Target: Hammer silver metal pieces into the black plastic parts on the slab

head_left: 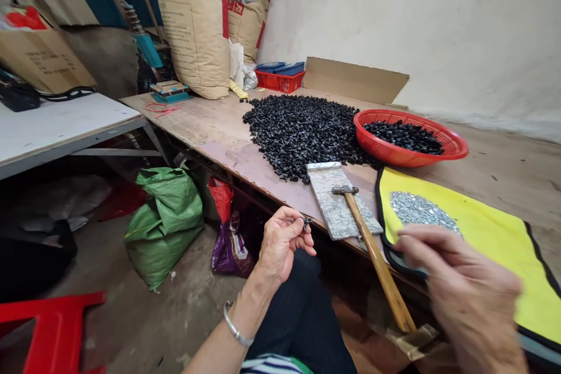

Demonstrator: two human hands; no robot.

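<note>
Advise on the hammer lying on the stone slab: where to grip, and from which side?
Grip the hammer's wooden handle near its free end, coming from the right with the right hand. That end juts past the table edge toward the person, so fingers can likely wrap around it. The metal head rests on the stone slab, so it's a poor place to grab.

Left hand (pixel 283 239) pinching small black plastic part (pixel 306 222); right hand (pixel 460 286) over yellow mat (pixel 482 216), near silver pieces (pixel 421 213).
</note>
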